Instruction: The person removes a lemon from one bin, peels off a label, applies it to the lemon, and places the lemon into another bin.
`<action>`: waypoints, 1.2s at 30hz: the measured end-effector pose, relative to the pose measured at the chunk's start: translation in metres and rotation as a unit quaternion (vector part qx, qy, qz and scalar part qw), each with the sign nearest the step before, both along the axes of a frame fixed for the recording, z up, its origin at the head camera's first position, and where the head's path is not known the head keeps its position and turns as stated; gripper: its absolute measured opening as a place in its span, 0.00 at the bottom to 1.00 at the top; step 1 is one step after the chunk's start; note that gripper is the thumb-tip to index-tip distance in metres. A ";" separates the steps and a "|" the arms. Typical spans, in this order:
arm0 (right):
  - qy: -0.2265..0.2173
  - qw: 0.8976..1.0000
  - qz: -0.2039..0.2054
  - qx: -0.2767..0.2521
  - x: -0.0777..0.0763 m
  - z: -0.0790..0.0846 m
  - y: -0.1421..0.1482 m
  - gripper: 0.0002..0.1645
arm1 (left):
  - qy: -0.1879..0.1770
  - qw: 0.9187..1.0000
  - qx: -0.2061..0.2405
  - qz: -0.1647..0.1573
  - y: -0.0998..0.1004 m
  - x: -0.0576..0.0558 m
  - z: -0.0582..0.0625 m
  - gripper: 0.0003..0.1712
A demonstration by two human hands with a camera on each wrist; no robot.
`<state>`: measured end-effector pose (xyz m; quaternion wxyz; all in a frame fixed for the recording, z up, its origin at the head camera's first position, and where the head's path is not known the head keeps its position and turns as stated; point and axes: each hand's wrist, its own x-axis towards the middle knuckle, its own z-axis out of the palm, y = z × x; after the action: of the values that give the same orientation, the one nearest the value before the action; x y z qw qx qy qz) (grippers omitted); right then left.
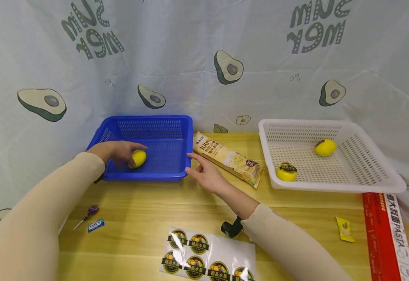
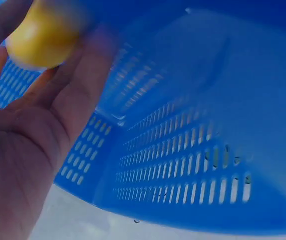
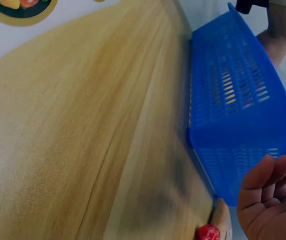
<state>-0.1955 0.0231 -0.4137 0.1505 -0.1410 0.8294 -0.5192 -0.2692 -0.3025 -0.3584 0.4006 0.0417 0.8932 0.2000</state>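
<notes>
A smooth yellow lemon (image 1: 139, 158) is inside the blue basket (image 1: 162, 175), towards its front left. My left hand (image 1: 118, 151) reaches over the basket's left side and holds this lemon between thumb and fingers. In the left wrist view, the lemon (image 2: 42, 39) shows blurred beyond the palm, with the slotted basket wall behind. On the other side, my right hand (image 1: 206, 173) touches the basket's right rim with the index fingertip and thumb spread apart. The right wrist view has the right hand's fingers (image 3: 262, 172) right at the basket's corner.
Beside the blue basket lies a pasta packet (image 1: 230, 158). A white basket (image 1: 330, 186) holds two lemons (image 1: 325, 148) bearing stickers. A sticker sheet (image 1: 232, 249), lollipop (image 1: 92, 210), small blue packet (image 1: 96, 225), yellow packet (image 1: 345, 229) and red box (image 1: 379, 234) lie nearer.
</notes>
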 end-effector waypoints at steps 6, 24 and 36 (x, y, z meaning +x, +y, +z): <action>-0.008 1.000 -0.001 0.003 -0.001 -0.007 -0.004 0.34 | 0.026 1.000 -0.001 -0.006 -0.001 0.003 -0.002 0.42; 0.033 0.999 -0.006 -0.009 0.030 0.005 0.020 0.33 | 0.330 0.934 0.137 -0.006 0.061 0.100 0.057 0.38; -0.066 0.976 0.205 0.032 0.140 -0.025 0.097 0.17 | 0.234 0.920 0.313 -0.030 0.157 0.152 -0.041 0.40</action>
<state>-0.0554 0.1199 -0.4383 0.3127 -0.2679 0.7876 -0.4585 -0.1170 -0.1458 -0.3996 0.1522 0.2371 0.8517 0.4419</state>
